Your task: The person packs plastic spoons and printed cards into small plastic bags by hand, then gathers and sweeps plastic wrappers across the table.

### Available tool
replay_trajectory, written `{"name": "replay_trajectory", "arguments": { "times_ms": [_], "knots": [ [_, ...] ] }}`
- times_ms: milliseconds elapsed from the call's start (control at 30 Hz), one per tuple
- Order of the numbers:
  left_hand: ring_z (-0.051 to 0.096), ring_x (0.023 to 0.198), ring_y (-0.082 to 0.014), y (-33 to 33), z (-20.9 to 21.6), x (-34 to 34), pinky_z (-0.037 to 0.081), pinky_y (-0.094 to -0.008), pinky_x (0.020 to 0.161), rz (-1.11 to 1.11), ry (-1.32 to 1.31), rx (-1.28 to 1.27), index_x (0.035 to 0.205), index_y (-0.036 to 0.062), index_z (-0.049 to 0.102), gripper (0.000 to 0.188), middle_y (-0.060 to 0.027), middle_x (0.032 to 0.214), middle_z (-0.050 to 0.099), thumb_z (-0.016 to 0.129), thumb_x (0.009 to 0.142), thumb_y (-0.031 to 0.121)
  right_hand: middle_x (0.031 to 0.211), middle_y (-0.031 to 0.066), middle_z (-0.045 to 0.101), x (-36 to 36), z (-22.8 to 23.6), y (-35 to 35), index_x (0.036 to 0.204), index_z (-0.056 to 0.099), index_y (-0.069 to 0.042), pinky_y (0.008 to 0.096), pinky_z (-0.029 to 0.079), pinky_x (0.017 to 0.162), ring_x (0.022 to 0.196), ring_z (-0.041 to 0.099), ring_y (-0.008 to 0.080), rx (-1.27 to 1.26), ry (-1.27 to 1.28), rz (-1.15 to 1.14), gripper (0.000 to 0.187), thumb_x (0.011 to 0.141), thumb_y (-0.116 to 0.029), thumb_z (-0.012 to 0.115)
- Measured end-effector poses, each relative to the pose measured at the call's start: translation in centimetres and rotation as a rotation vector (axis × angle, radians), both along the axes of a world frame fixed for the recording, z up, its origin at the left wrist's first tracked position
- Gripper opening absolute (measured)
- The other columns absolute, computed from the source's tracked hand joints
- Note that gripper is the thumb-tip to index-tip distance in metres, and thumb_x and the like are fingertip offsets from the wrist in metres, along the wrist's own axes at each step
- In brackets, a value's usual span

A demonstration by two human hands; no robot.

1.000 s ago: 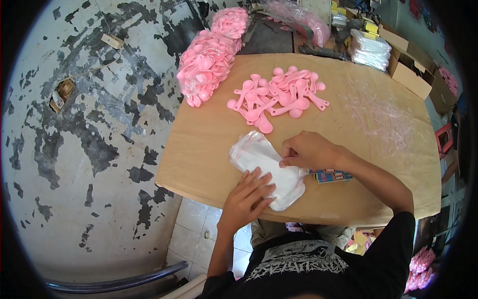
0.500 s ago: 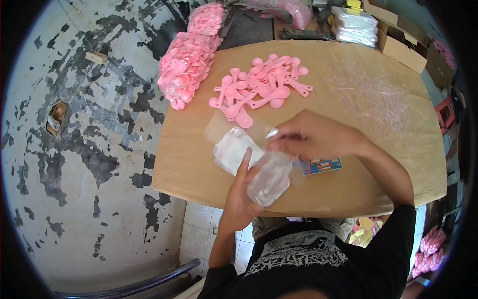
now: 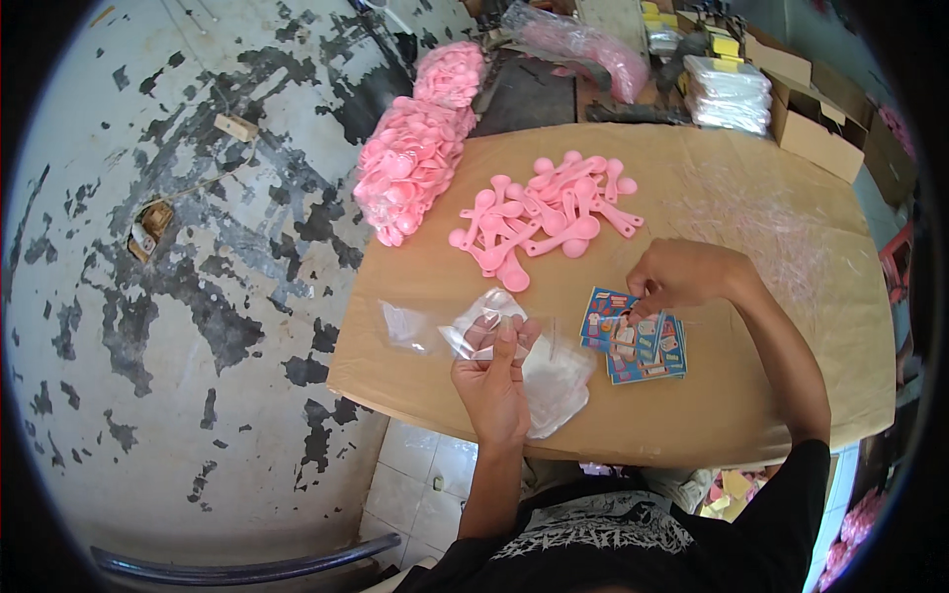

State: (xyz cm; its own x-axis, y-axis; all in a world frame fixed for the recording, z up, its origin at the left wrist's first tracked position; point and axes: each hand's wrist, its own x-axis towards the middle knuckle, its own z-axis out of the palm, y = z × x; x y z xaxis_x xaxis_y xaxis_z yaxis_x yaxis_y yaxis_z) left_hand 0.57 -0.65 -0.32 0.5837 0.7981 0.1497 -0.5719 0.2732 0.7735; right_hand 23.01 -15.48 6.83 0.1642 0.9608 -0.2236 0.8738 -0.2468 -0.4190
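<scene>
While a clear plastic bag (image 3: 481, 348) sits up off the table in front of you, your left hand (image 3: 493, 395) grips it, thumb on the near side, fingers showing through the film from behind. Just right of and below it, a stack of clear bags (image 3: 557, 387) lies flat on the brown-paper-covered table (image 3: 712, 420); one loose clear bag (image 3: 405, 326) lies flat left of your hand. Your right hand (image 3: 682, 275) is bent down over the blue printed cards (image 3: 647, 368), fingertips at their upper part; can't tell whether you have one pinched or only touch it. The cards overlap unevenly, right of the bag stack, apart from it. Beyond both hands, mid-table: a loose pile of pink plastic spoons (image 3: 554, 219), handles every which way. Far left edge: a big clear sack of pink spoons (image 3: 410, 168), a smaller sack (image 3: 450, 74) behind it. Right side of the table: a thin scatter of clear plastic strips (image 3: 761, 222). Far right: stacked plastic packs (image 3: 729, 97) beside an open cardboard box (image 3: 819, 136). Left: peeling wall (image 3: 188, 326).
</scene>
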Motion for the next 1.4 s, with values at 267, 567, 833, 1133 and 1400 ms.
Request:
{"name": "replay_trajectory", "arguments": {
  "times_ms": [267, 567, 833, 1133, 1400],
  "knots": [
    [0.068, 0.102, -0.0246, 1.0, 1.2, 0.0, 0.058, -0.0373, 0.091, 0.076, -0.023, -0.037, 0.120, -0.0039, 0.054, 0.029, -0.0144, 0.110, 0.064, 0.063, 0.097, 0.011, 0.066, 0.0097, 0.064, -3.2, 0.7, 0.8, 0.104, 0.069, -0.002, 0.0325, 0.048, 0.056, 0.060, 0.065, 0.0172, 0.474, 0.316, -0.107, 0.020, 0.097, -0.020, 0.061],
    [0.066, 0.102, -0.0166, 0.4, 1.5, 0.2, 0.057, -0.0324, 0.088, 0.038, -0.055, -0.050, 0.128, -0.0045, 0.054, 0.035, -0.0159, 0.121, 0.064, 0.063, 0.097, 0.010, 0.066, 0.0136, 0.061, -7.4, 0.9, 2.8, 0.105, 0.066, 0.000, 0.0346, 0.045, 0.053, 0.053, 0.056, 0.0165, 0.506, 0.311, 0.024, 0.020, 0.097, -0.017, 0.060],
    [0.065, 0.090, -0.0098, 0.3, 0.5, -0.5, 0.053, -0.0253, 0.082, -0.127, 0.117, 0.127, 0.123, -0.0050, 0.062, 0.034, -0.0093, 0.110, 0.069, 0.069, 0.092, 0.007, 0.070, 0.0109, 0.065, -8.6, 0.9, 2.7, 0.101, 0.069, 0.001, 0.0310, 0.048, 0.056, 0.057, 0.057, 0.0129, 0.502, 0.436, -0.035, 0.017, 0.094, -0.014, 0.062],
    [0.048, 0.131, -0.0279, -0.4, 0.8, -1.1, 0.043, -0.0403, 0.107, -0.252, -0.107, 0.173, 0.143, -0.0012, 0.039, 0.051, -0.0214, 0.144, 0.047, 0.055, 0.100, 0.022, 0.076, -0.0014, 0.064, -10.6, -0.5, 3.0, 0.101, 0.070, -0.001, 0.0237, 0.047, 0.061, 0.071, 0.054, 0.0034, 0.489, 0.774, -0.179, 0.021, 0.094, -0.020, 0.068],
    [0.044, 0.136, -0.0353, 1.3, -1.1, -1.8, 0.040, -0.0452, 0.110, -0.303, -0.308, 0.411, 0.152, 0.0047, 0.028, 0.071, -0.0252, 0.144, 0.046, 0.061, 0.096, 0.034, 0.072, -0.0005, 0.060, -11.8, -1.3, 5.2, 0.102, 0.068, -0.002, 0.0247, 0.041, 0.058, 0.065, 0.048, 0.0053, 0.411, 0.806, -0.162, 0.020, 0.095, -0.021, 0.065]
  ]
}}
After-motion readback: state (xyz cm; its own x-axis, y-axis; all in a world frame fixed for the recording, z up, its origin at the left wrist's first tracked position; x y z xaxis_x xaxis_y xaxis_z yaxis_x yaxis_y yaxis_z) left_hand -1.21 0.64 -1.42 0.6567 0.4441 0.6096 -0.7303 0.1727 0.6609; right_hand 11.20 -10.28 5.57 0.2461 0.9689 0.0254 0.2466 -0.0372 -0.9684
